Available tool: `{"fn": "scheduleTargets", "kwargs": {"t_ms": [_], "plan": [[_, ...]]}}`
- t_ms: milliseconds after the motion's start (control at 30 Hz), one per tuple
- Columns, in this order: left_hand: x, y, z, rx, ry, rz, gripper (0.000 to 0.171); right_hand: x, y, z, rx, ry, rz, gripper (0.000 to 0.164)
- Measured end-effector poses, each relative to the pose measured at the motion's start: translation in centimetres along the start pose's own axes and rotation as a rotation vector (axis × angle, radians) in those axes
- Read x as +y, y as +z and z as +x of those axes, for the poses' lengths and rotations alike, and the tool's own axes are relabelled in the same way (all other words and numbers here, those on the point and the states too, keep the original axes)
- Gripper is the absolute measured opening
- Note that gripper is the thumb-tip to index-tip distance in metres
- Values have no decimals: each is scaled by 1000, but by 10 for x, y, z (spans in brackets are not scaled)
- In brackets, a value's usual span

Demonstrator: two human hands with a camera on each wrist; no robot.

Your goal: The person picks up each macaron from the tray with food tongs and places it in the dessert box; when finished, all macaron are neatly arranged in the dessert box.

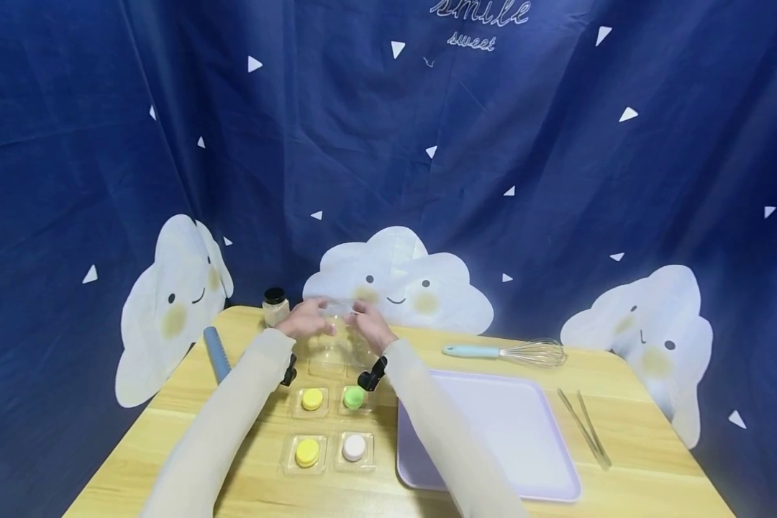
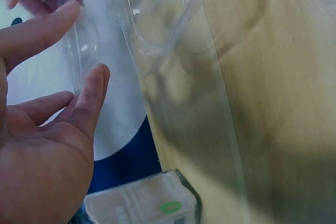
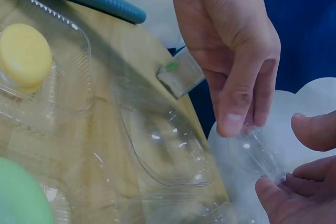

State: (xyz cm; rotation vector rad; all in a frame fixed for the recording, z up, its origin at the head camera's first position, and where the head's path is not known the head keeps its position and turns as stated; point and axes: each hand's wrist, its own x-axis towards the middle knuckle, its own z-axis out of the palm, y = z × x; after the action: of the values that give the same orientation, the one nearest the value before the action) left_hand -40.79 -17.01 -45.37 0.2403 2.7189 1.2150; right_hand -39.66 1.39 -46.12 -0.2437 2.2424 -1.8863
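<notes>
Over the far edge of the table, both hands hold a clear plastic lid (image 3: 257, 153) between them. My left hand (image 1: 306, 319) pinches one side with its thumb and fingertips; in the right wrist view the left hand (image 3: 236, 61) reaches down from the top. At the opposite side, my right hand (image 1: 372, 327) has its fingertips on the rim, and this right hand (image 3: 315, 166) shows at lower right in its own wrist view. Another clear domed plastic piece (image 3: 165, 145) lies on the table just below them. Nearer me, yellow, green and pale macarons (image 1: 354, 447) sit in separate clear plastic trays.
A black-lidded jar (image 1: 275, 308) stands beside my left hand, with a blue rod (image 1: 216, 354) to its left. On the right are a lilac tray (image 1: 518, 432), partly under my right sleeve, a whisk (image 1: 505, 352) and metal tongs (image 1: 585, 428). A blue curtain (image 1: 388, 144) hangs behind.
</notes>
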Motion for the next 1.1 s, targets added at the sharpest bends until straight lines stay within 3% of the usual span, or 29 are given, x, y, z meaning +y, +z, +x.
{"fn": "scheduleTargets", "kwargs": {"t_ms": [167,300,467,567,667,767,933,1100], "plan": [[9,0,-5,45,54,66,86,-9,-5,-5,-17,-20,5,61],[16,-1,-8,190,210,228,81,-18,-14,-9,-47,-68,57,60],[26,-5,-19,389,513,398,75,-38,-29,-17,-78,-119,243,60],[33,-7,-29,486,741,579,71,-48,-39,-22,-101,-112,395,60],[37,-8,-37,578,967,789,65,-52,-47,-27,-138,-83,467,61],[40,-9,-43,619,1112,938,60,-50,-54,-30,-186,-29,481,62],[45,-8,-48,656,1231,1105,54,-39,-60,-35,-315,79,540,70],[45,-6,-50,679,1269,1201,53,-31,-62,-41,-476,98,534,73]]}}
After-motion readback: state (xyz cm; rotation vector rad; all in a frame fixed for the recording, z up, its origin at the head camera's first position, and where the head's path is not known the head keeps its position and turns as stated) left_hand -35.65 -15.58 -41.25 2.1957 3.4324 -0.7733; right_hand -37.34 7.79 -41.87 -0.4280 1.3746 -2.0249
